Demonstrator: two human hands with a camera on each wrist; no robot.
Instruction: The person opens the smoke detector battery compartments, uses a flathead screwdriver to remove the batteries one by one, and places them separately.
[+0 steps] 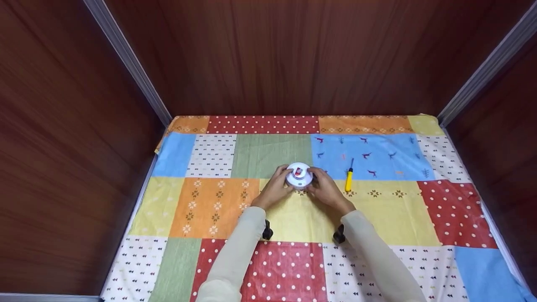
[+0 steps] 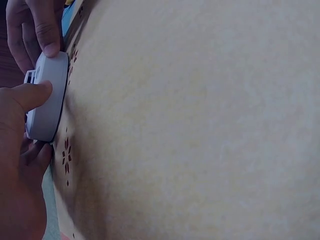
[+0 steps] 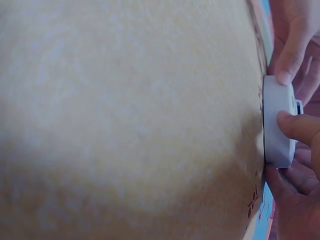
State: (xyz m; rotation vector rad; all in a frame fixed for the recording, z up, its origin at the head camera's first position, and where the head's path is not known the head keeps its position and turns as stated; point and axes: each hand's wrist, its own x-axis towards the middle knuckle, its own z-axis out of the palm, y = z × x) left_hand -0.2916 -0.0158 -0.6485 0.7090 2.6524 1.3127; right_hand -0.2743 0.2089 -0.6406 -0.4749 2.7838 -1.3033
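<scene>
A round white smoke detector (image 1: 299, 183) with a raised middle and a small red mark on top sits on the patterned cloth, held between both hands. My left hand (image 1: 275, 188) grips its left side, and my right hand (image 1: 328, 191) grips the right. In the left wrist view, the left thumb presses the pale side of the smoke detector (image 2: 50, 112), with fingers bent around the far edge. The right wrist view has the right thumb on the rim of the smoke detector (image 3: 276, 142), fingers partly hidden behind it.
A screwdriver (image 1: 348, 180) with a yellow handle lies to the right of the hands, its tip pointing away. The patchwork tablecloth (image 1: 218, 209) covers the table. Dark wooden panels (image 1: 268, 58) enclose the back and both sides.
</scene>
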